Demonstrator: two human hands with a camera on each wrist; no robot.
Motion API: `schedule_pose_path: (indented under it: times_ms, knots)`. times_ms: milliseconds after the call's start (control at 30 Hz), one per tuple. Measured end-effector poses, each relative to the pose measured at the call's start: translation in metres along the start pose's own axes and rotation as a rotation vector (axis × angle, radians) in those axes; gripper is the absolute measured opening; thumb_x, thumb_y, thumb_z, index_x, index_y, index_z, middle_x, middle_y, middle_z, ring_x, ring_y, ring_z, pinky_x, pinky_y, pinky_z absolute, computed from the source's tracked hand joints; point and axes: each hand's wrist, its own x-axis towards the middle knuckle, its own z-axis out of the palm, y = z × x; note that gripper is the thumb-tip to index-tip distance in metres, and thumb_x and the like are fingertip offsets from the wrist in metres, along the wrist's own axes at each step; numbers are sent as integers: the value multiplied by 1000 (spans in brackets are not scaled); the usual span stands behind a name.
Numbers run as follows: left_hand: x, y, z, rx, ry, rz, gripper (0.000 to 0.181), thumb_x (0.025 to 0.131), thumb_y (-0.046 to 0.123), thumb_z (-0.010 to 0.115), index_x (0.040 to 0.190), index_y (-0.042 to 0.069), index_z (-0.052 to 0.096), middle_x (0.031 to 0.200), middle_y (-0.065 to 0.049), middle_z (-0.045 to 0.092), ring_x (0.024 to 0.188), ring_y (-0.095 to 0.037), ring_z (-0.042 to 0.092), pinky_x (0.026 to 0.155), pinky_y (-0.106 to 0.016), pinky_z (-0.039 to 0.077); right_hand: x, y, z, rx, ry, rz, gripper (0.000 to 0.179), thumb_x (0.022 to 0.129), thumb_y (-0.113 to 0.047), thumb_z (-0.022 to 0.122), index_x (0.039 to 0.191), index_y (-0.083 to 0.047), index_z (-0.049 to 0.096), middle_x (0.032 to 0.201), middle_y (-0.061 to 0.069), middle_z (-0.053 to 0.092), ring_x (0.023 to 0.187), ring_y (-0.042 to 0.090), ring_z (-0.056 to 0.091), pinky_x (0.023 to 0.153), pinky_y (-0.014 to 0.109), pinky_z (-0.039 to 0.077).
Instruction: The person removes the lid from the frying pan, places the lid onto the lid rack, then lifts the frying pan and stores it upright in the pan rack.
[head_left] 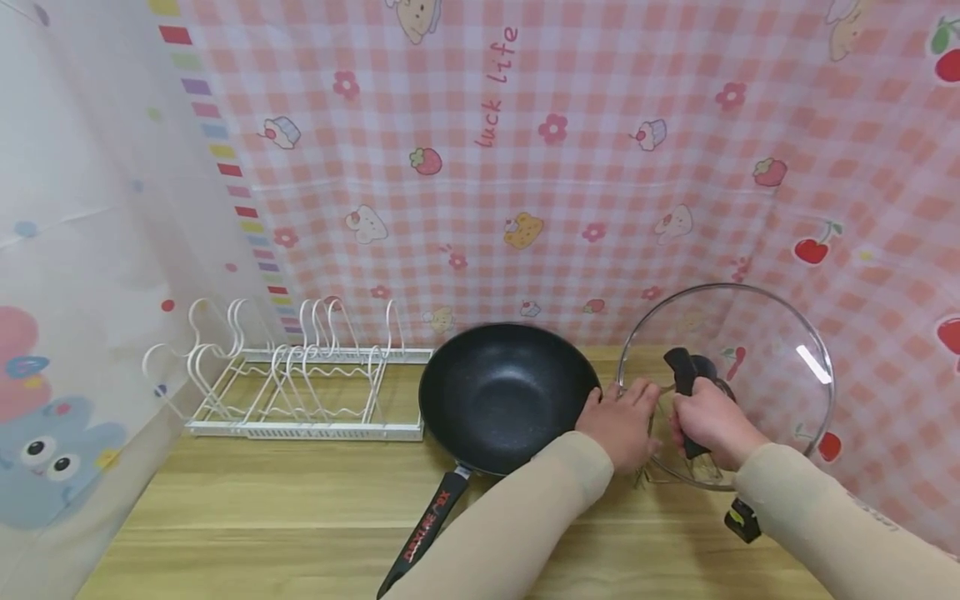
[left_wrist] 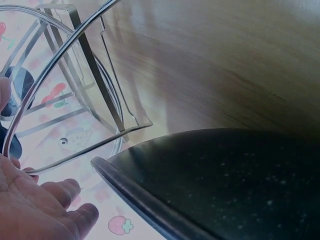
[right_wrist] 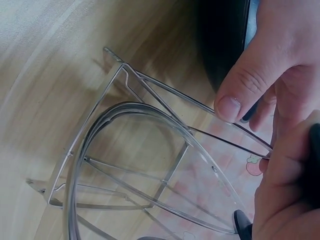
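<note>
Glass lid (head_left: 761, 358) with a bright metal rim is held at the right side of the tabletop (head_left: 247, 517), stood nearly on edge just to the right of the wok. Its black handle (head_left: 681, 367) is grasped by the right hand (head_left: 712, 419), the fingers being curled round it. The lower part of the lid is seen among the bars of a metal wire stand (left_wrist: 93, 61); whether its weight is borne by the stand cannot be told. The end of the stand nearest the wok is touched by the left hand (head_left: 622, 423), whose fingers are extended and spread, unclenched, beside the wok's rim.

The black wok (head_left: 506, 398) is set at the middle of the tabletop, its inside facing up and its long handle (head_left: 427, 529), marked with red lettering, directed toward the near left. Just left of it, a white wire rack (head_left: 330, 432) with rounded upright dividers is placed. Both forearms are covered by pale sleeves (head_left: 517, 508). A small black object (head_left: 742, 521) with a green mark is partly hidden by the right sleeve and cannot be identified. Behind everything, a pink checked cloth (head_left: 637, 50) is hung, printed with cupcakes, strawberries, flowers and the words "luck life".
</note>
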Motion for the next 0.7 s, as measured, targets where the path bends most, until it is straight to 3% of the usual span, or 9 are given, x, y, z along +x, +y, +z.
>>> schedule_pose_path:
  times_ms: [467, 700]
  knots:
    - [4, -1, 5, 7, 9, 3, 76, 98, 64, 62, 160, 43, 23, 170, 22, 25, 156, -18, 37, 127, -46, 34, 0, 3, 2, 26, 5, 17, 25, 105, -12, 29, 120, 7, 34, 74, 6, 59, 61, 20, 60, 56, 40, 58]
    - [2, 1, 4, 12, 24, 6, 73, 98, 62, 63, 157, 42, 25, 169, 22, 27, 155, -18, 40, 126, -46, 35, -1, 5, 2, 44, -3, 37, 21, 105, -12, 29, 116, 5, 36, 72, 4, 58, 59, 19, 59, 55, 39, 58]
